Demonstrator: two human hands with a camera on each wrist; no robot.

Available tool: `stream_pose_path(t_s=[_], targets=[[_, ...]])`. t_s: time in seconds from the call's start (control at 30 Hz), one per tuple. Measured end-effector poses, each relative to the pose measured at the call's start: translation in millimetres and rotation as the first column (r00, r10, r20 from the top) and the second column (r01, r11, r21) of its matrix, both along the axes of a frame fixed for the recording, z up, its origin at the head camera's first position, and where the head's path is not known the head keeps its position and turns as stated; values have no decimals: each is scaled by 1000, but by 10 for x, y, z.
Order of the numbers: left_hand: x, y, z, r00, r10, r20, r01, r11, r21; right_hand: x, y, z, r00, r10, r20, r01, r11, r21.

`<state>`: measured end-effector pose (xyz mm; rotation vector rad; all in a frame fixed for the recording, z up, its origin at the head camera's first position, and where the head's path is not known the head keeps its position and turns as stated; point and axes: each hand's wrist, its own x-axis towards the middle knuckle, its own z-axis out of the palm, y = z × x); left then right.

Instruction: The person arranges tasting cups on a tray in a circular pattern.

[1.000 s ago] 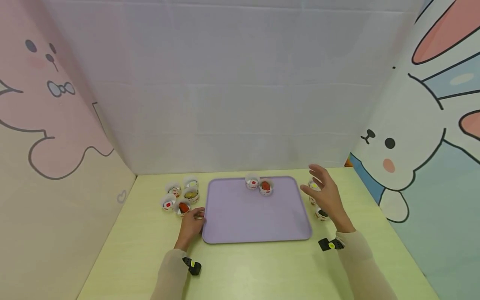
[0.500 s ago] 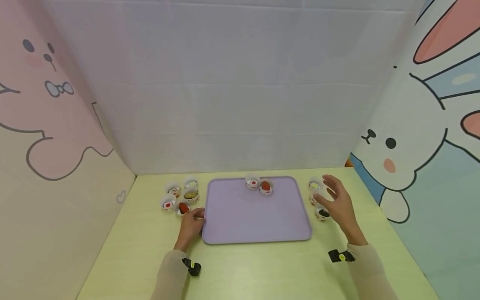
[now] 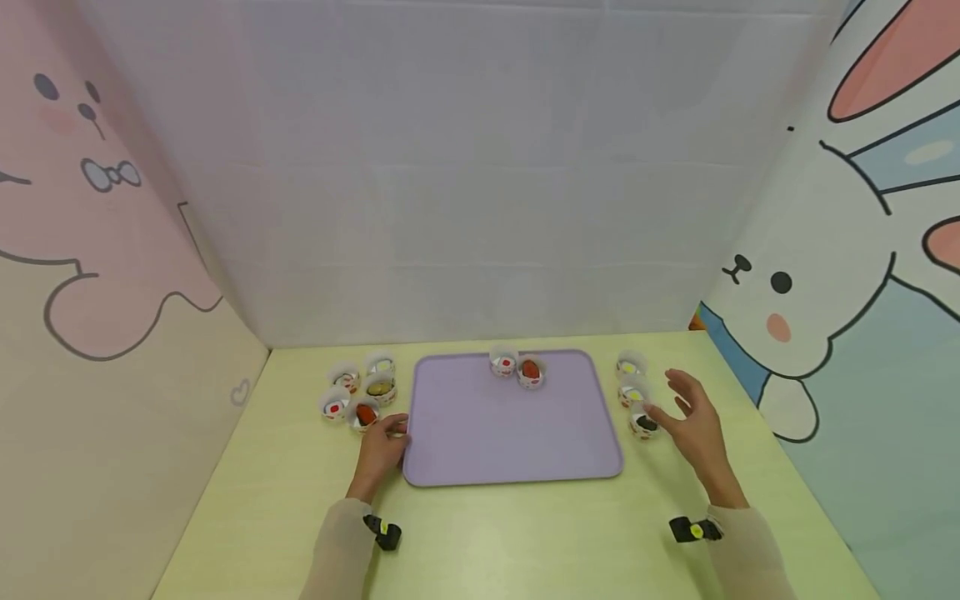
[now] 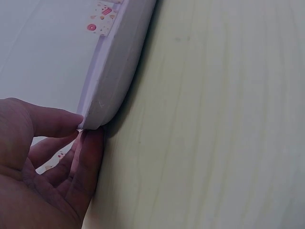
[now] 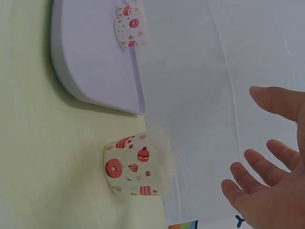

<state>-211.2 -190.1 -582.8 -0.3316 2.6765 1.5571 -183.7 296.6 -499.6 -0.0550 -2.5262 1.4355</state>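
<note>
Lilac tray: lies mid-table, a long side facing the person; bare across most of its surface
Cups on tray: two, side by side near the far edge; a white cup with a small red piece and, just right of it, a cup with a reddish piece
Left hand: pinches the tray's left edge; in the left wrist view the thumb lies on the rim, a finger bent beneath
Right hand: fingers apart, loosely bent, holding nothing; in the air right of the right-side cups, apart from the cup seen in the right wrist view
Right-side cups: three in a rough column beside the tray; nearest the person a cup with dark contents, then two with yellow on white, middle cup and far cup
Left-side cups: five in a cluster; a cup with orange-red and dark contents sits near the left fingertips, a mustard-coloured one behind it
Cup print: red and pink sweets, a ring doughnut among them
Table: pale yellow-green, grained
Wrists: black cameras strapped over light sleeves
Backdrop: pale sheet behind; cartoon rabbit at right
</note>
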Motion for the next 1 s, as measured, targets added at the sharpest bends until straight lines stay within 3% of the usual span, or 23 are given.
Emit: stream_pose_path(t_s=[0.3, 0.57, 1.0], targets=[[-5, -1, -9, 1000, -1, -10, 1, 1000, -8, 14, 89, -214, 992, 10, 123, -9, 1000, -10], [5, -4, -13, 1000, -4, -27, 3, 1000, -5, -15, 113, -362, 983, 38, 178, -37, 999, -8], [-10, -11, -30, 1000, -3, -11, 2, 1000, -4, -79, 98, -467, 947, 50, 318, -31, 997, -64]])
